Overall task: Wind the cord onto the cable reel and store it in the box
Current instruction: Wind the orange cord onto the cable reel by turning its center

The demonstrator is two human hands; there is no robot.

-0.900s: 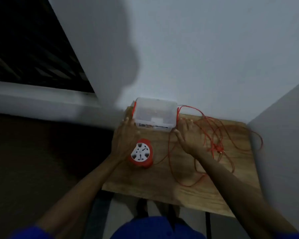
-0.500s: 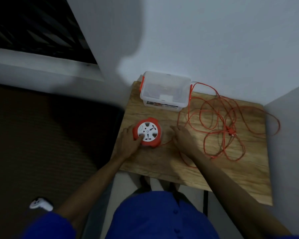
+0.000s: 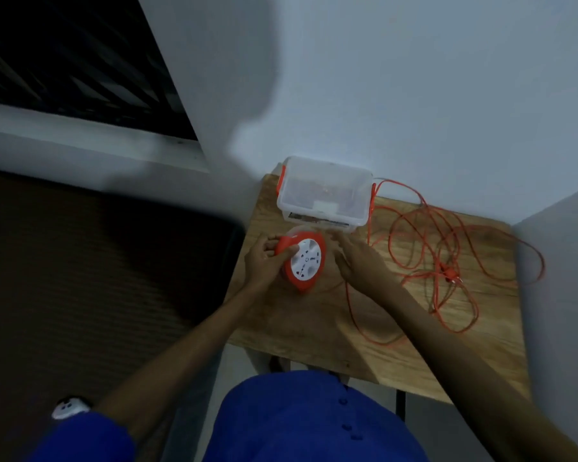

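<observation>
An orange cable reel (image 3: 303,264) with a white socket face is tilted up off the wooden table (image 3: 314,325). My left hand (image 3: 264,261) grips its left edge, thumb on the white face. My right hand (image 3: 354,258) is just right of the reel with fingers spread, next to it; whether it touches the reel I cannot tell. A long orange cord (image 3: 447,261) lies in loose loops over the right half of the table, its plug end (image 3: 449,273) among them. A clear plastic box (image 3: 326,193) with orange clips stands against the wall, lid on.
White walls close in the table behind and at the right. A dark floor mat (image 3: 97,278) lies to the left. A small white object (image 3: 69,407) sits on the floor near my left elbow. The table's near edge is by my blue clothing.
My hands left the box and came to the reel. My left hand took hold of it and tipped it up off the table; my right hand moved beside it.
</observation>
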